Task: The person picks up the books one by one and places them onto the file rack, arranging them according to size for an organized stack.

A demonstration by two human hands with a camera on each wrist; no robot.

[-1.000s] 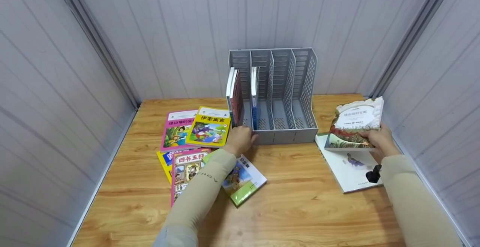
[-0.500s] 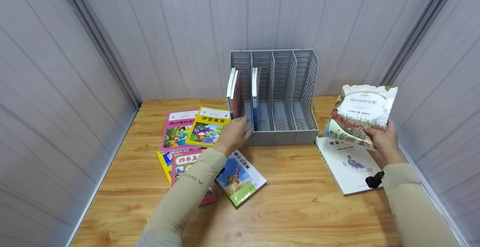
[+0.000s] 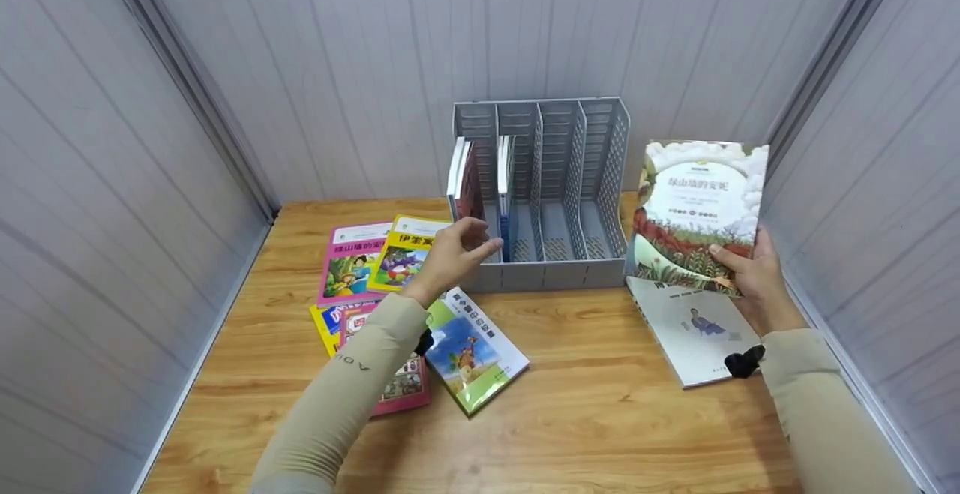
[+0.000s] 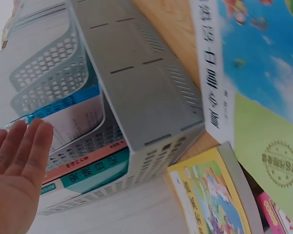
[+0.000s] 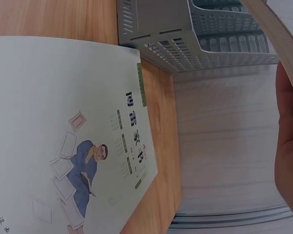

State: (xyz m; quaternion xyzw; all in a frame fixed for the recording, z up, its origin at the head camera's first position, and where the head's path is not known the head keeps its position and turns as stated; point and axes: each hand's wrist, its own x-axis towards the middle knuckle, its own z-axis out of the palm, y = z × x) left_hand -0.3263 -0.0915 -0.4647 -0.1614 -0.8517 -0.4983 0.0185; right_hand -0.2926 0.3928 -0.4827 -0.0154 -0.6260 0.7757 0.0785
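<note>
My right hand grips the lower right corner of a paperback book with a white cloud and red-green plant cover, thumb on its front. The book is tilted up, its cover facing me, above a white book lying on the table. My left hand is by the front of the grey file rack, at its left compartments. In the left wrist view its fingers are extended and hold nothing. Books with red spines stand in the first compartment, and a blue-and-white book in the second.
Left of the rack lie a yellow book and a pink-edged book. Nearer me are a pink book partly under my sleeve and a blue-green giraffe book. Panelled walls enclose the table.
The right hand has lifted its book off the white one and tipped it more upright. My left hand has drawn slightly back from the rack's front, its fingers spreading.
</note>
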